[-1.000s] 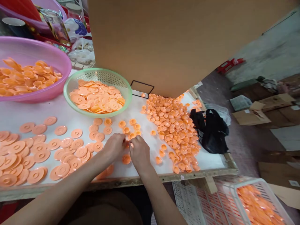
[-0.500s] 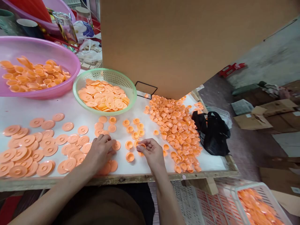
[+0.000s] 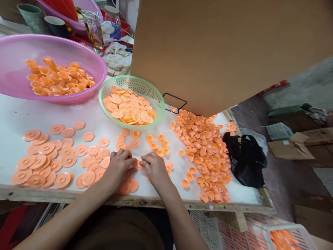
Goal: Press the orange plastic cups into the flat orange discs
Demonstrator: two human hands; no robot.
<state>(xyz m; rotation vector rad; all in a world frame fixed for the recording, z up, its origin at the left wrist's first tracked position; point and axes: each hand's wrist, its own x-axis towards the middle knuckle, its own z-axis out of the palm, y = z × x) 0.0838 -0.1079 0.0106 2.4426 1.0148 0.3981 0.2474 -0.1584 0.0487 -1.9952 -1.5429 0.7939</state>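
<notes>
My left hand (image 3: 120, 169) has its fingers curled at the left edge of a small orange plastic saucer (image 3: 138, 165) on the table. Against the saucer's right side, my right hand (image 3: 155, 170) is closed in a pinch; its fingers hide whatever is between them. Beyond both hands stand several small orange cups (image 3: 159, 144), with a few saucers (image 3: 120, 139) to their left. More orange saucers (image 3: 47, 148) lie spread and overlapping left of my left hand. A large heap of small orange cups (image 3: 205, 149) covers the table to the right.
A green perforated basket (image 3: 160, 114) of orange discs and a pink basin (image 3: 100, 74) of orange cups stand at the back left. A tall cardboard box (image 3: 208, 52) rises behind. A black bag (image 3: 246, 159) lies at the right edge. Below is a white crate (image 3: 303, 231).
My right hand has moved left from the cups to the saucer at my left hand; the cup it pinched no longer shows. The view has shifted, so the table sits further right.
</notes>
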